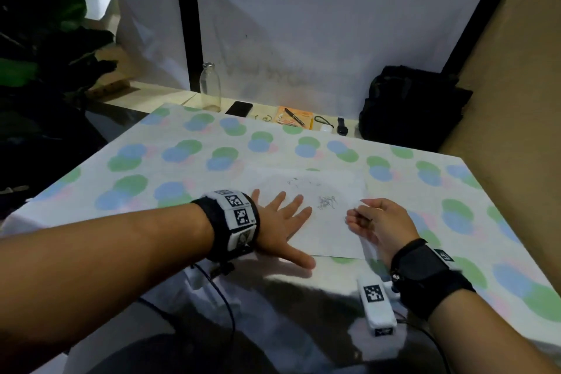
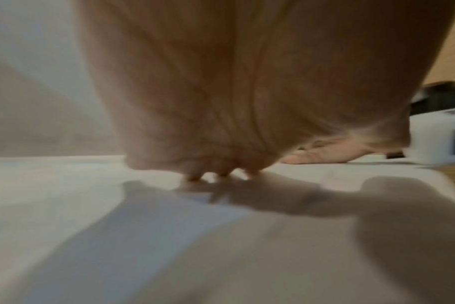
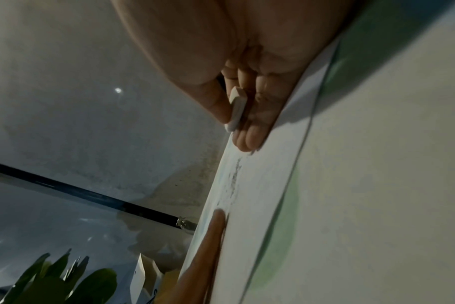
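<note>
The eraser (image 3: pixel 237 109) is nearly hidden in the head view; the right wrist view shows the right hand (image 1: pixel 384 223) pinching it between thumb and fingers, little-finger side resting on the sheet of paper (image 1: pixel 328 234) near the pencil scribble (image 1: pixel 327 202). The left hand (image 1: pixel 279 222) lies flat, fingers spread, pressing the sheet's left part onto the tablecloth (image 1: pixel 212 136).

I see a tablecloth (image 1: pixel 282 158) printed with green, blue and pink dots. Past its far edge, a row runs along the wall: a clear glass bottle (image 1: pixel 209 87) standing upright, a dark phone (image 1: pixel 239 108) lying flat near it, a black pen (image 1: pixel 294 116) on an orange pad (image 1: pixel 305 115), and a black watch (image 1: pixel 342 126). A black backpack (image 1: pixel 409 106) sits at the right end, and large green plant leaves (image 1: pixel 39 24) fill the far left.
</note>
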`<action>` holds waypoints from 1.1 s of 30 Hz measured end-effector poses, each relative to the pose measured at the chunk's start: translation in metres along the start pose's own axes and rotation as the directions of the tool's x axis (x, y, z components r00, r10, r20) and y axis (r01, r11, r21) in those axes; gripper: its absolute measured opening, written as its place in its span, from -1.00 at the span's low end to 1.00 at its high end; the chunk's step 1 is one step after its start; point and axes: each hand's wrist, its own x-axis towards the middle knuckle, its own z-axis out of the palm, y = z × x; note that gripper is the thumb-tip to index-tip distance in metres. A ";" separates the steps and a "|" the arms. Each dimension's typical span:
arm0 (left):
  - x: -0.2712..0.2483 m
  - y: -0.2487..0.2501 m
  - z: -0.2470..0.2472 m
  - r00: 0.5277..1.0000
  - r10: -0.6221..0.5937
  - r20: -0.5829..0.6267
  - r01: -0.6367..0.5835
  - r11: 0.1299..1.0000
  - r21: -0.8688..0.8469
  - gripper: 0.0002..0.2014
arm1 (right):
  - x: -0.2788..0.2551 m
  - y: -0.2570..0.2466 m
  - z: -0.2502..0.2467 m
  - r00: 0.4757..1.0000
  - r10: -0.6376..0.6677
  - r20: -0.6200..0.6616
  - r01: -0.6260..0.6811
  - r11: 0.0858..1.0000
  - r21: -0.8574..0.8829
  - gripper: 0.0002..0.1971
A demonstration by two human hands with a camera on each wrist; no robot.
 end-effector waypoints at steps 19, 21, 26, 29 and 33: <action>0.032 0.001 -0.037 0.992 -0.030 -0.125 0.007 0.984 -0.179 0.11 | 0.008 0.004 -0.005 1.000 -0.012 0.017 0.012 1.000 -0.001 -0.95; 0.047 -0.009 -0.045 0.979 -0.120 -0.164 0.092 0.982 -0.166 0.13 | 0.009 0.005 -0.004 1.000 -0.011 0.015 0.011 1.000 -0.011 -0.95; 0.059 0.009 -0.033 0.995 -0.018 -0.103 0.012 0.998 -0.059 0.15 | 0.010 0.005 -0.007 1.000 -0.004 0.021 0.004 1.000 -0.024 -0.95; 0.040 0.031 -0.030 0.970 0.240 -0.031 -0.241 0.970 -0.027 0.06 | 0.012 0.005 -0.008 1.000 0.012 0.029 -0.012 1.000 -0.020 -0.95; 0.037 0.019 -0.047 0.984 0.139 -0.109 -0.147 0.987 -0.067 0.04 | 0.013 0.004 -0.006 0.999 0.019 0.025 -0.019 1.000 -0.008 -0.90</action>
